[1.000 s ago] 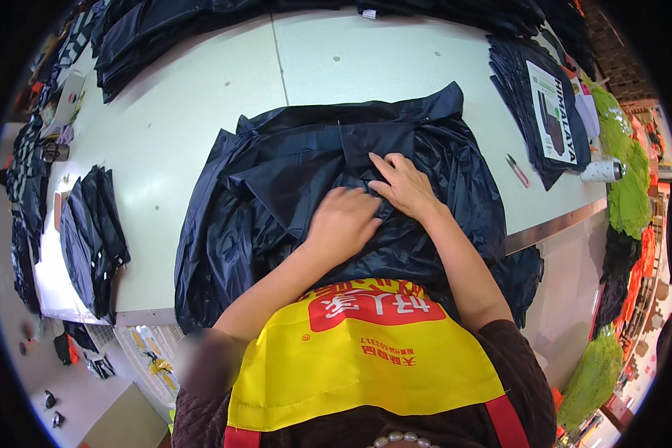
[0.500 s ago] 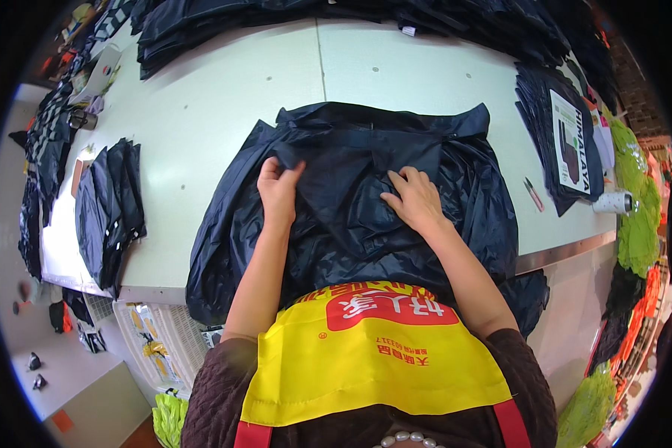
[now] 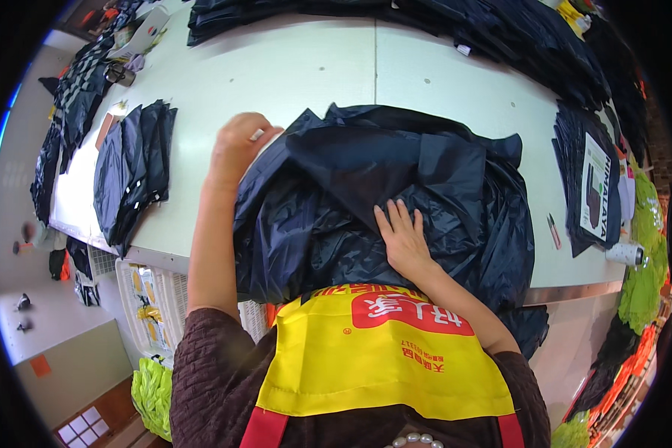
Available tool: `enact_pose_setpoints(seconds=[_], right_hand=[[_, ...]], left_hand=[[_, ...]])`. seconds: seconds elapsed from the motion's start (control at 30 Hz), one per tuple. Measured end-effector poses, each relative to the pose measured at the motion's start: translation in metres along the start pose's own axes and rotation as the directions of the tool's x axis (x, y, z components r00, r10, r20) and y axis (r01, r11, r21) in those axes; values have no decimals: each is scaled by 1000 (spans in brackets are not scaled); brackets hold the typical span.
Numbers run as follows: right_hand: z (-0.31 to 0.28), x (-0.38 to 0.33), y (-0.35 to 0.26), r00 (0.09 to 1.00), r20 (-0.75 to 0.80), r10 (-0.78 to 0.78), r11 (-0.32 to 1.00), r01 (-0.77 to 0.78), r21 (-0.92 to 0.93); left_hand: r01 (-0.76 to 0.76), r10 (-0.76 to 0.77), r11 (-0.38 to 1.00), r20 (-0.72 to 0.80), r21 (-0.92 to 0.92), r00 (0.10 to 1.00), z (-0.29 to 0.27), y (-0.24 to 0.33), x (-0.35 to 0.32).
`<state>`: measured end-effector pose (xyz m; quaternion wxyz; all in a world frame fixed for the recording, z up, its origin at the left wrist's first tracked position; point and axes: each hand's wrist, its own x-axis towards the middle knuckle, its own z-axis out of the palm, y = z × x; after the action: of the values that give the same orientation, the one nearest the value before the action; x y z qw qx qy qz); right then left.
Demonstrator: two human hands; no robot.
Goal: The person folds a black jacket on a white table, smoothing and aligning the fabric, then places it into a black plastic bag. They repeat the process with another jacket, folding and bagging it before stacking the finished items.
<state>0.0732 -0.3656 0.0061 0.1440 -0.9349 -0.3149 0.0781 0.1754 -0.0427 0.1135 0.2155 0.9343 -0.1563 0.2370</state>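
Observation:
A dark navy, shiny garment (image 3: pixel 455 179) lies bunched on the pale table in front of me, with a folded flap across its upper part. My right hand (image 3: pixel 406 240) rests on it with the fingers stretched out, pressing lightly near its middle. Past the garment's upper left edge, my left hand (image 3: pixel 239 145) is raised and closed. A small white piece (image 3: pixel 257 135) shows at its fingertips; whether it is a label I cannot tell. The garment's lower edge hangs against my yellow apron (image 3: pixel 381 373).
On the left lies a stack of dark fabric pieces (image 3: pixel 131 168). More dark garments (image 3: pixel 306 16) line the far edge. At the right are a dark stack under a printed sheet (image 3: pixel 594 187), small red-handled snips (image 3: pixel 554 231) and a white thread spool (image 3: pixel 624 254).
My left hand has let go of the flap and moved left and up beyond the garment. My right hand has flattened lower on the cloth. The whole view has shifted slightly.

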Motion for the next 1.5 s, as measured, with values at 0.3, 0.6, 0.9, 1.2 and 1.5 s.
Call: enact_pose_setpoints(seconds=[0.3,0.6,0.9,1.2,1.5], right_hand=[[2,-3,-1,999,-37,-6,1000,6,1],[6,-4,2,996,-88,-18,999,21,32],[-21,-5,1,944,-329,0,930,121,348],[-107,41,-14,844,-430,321,638,143,757],[-103,24,22,868,-157,471,49,152,987]], left_hand=[[874,-815,223,410,-432,410,24,-2,-53],[423,-748,-287,477,-859,461,89,70,-73],[452,-708,-9,325,-892,627,78,116,-55],[-76,-14,947,-278,-312,960,81,154,-45],[61,-118,870,-87,-489,989,91,178,-51]])
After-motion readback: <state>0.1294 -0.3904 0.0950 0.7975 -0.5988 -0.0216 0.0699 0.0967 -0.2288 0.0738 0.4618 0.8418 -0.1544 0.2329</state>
